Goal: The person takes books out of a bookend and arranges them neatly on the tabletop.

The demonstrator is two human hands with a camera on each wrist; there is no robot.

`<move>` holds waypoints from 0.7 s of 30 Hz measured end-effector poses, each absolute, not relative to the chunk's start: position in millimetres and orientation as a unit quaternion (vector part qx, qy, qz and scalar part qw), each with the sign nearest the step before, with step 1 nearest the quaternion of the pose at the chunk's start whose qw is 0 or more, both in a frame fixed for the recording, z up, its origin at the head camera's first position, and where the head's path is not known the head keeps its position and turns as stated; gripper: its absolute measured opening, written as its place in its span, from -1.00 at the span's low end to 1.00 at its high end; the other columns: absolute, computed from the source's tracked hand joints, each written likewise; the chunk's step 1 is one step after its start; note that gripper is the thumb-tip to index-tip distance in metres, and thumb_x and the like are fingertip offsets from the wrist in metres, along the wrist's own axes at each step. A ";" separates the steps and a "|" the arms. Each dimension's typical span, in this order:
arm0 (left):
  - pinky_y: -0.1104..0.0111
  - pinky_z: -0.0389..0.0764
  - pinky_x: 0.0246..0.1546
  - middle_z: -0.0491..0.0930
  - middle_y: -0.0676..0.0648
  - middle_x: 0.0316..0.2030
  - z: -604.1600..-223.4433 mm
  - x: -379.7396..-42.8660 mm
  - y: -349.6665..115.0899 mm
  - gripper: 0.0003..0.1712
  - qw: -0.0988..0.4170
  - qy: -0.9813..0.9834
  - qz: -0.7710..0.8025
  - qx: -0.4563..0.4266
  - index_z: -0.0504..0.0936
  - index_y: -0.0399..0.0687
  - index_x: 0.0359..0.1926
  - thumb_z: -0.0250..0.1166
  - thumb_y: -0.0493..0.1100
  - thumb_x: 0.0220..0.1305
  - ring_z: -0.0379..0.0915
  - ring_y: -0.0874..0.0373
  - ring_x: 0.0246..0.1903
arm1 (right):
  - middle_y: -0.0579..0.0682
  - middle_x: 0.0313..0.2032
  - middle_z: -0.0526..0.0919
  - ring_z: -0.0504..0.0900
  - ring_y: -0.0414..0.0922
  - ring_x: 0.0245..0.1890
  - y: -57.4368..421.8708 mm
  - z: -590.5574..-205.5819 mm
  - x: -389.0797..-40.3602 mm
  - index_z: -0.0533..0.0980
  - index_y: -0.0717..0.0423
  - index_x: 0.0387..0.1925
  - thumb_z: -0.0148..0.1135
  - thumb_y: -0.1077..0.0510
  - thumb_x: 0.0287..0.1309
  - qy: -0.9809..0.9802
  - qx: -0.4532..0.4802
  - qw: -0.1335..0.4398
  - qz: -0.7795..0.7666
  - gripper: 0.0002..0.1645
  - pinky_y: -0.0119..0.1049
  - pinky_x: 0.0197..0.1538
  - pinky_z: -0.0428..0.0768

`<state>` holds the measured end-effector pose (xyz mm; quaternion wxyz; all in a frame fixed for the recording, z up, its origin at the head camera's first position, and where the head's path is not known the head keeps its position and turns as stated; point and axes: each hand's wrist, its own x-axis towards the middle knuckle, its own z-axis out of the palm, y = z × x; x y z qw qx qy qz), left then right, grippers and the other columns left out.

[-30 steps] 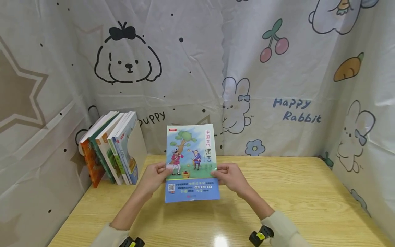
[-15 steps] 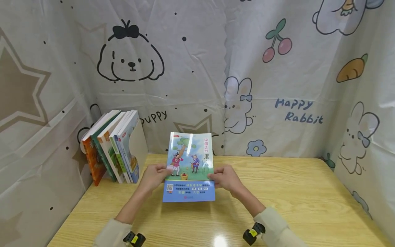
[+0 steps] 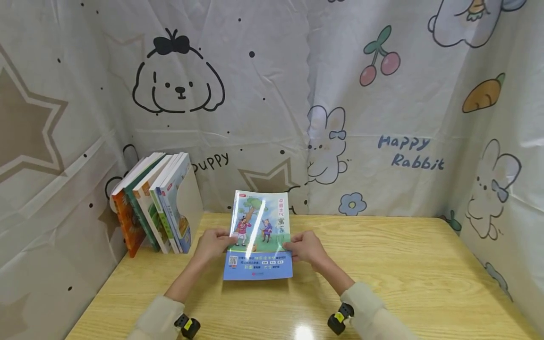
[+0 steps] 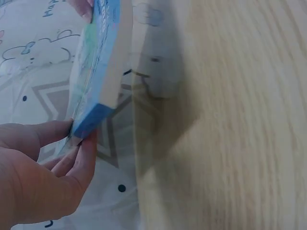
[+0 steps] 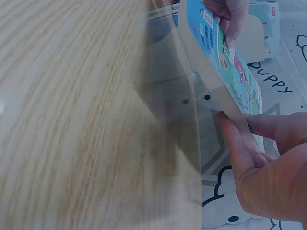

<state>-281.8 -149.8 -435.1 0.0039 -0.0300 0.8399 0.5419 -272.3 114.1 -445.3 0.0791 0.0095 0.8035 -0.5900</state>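
A paperback book point(image 3: 259, 264) with a painted cover and a blue lower band is held tilted above the table, cover facing up toward the head camera. My left hand point(image 3: 214, 246) pinches its left edge, thumb on the cover and fingers behind. On the opposite edge, my right hand point(image 3: 307, 248) pinches the book the same way. The left wrist view shows the spine side of the book point(image 4: 100, 86) between thumb and fingers of the left hand point(image 4: 48, 167). In the right wrist view, the page edges of the book point(image 5: 211, 72) face the camera beside the right hand point(image 5: 273, 167).
At the table's back left, several books point(image 3: 153, 208) stand leaning in a cream bookend point(image 3: 191, 203). A patterned curtain point(image 3: 263, 118) closes off the back and both sides of the wooden table point(image 3: 382, 274).
The book has come down a little and its top edge has tipped back, so the cover looks shorter and catches a glare. Both hands have kept hold, the right one shifting slightly left.
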 end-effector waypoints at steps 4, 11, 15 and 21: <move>0.19 0.65 -0.21 0.72 -0.24 -0.24 -439.6 -284.0 -150.7 -0.67 0.003 0.856 0.516 -0.028 0.67 -0.45 -0.02 0.35 -0.26 0.27 0.62 0.05 -0.27 | 0.13 -0.43 0.73 0.74 -0.05 -0.42 111.0 -447.2 -272.2 0.64 0.37 -0.36 0.35 0.28 0.23 0.810 0.010 0.079 -0.581 -0.84 -0.19 -0.32 0.71; 0.25 0.63 -0.23 0.70 -0.26 -0.17 -445.2 -287.2 -153.6 -0.65 0.006 0.870 0.493 -0.026 0.67 -0.42 0.00 0.34 -0.23 0.30 0.58 0.01 -0.19 | 0.09 -0.45 0.72 0.72 -0.09 -0.45 108.4 -453.7 -274.2 0.63 0.34 -0.43 0.37 0.27 0.21 0.819 0.010 0.083 -0.567 -0.83 -0.18 -0.31 0.71; 0.26 0.62 -0.28 0.70 -0.26 -0.18 -449.2 -290.8 -154.8 -0.67 0.013 0.869 0.495 -0.027 0.67 -0.43 -0.02 0.36 -0.26 0.28 0.59 0.01 -0.24 | 0.08 -0.48 0.72 0.71 -0.12 -0.50 106.9 -458.6 -276.3 0.63 0.33 -0.45 0.39 0.27 0.19 0.827 0.009 0.077 -0.557 -0.83 -0.20 -0.36 0.70; 0.34 0.59 -0.35 0.70 -0.18 -0.27 -452.6 -295.3 -155.4 -0.69 0.024 0.877 0.479 -0.041 0.68 -0.42 -0.04 0.36 -0.27 0.26 0.56 0.06 -0.32 | 0.00 -0.60 0.66 0.62 -0.17 -0.61 102.7 -463.4 -279.6 0.44 0.14 -0.73 0.40 0.26 0.17 0.843 0.012 0.077 -0.533 -0.58 -0.25 -0.42 0.68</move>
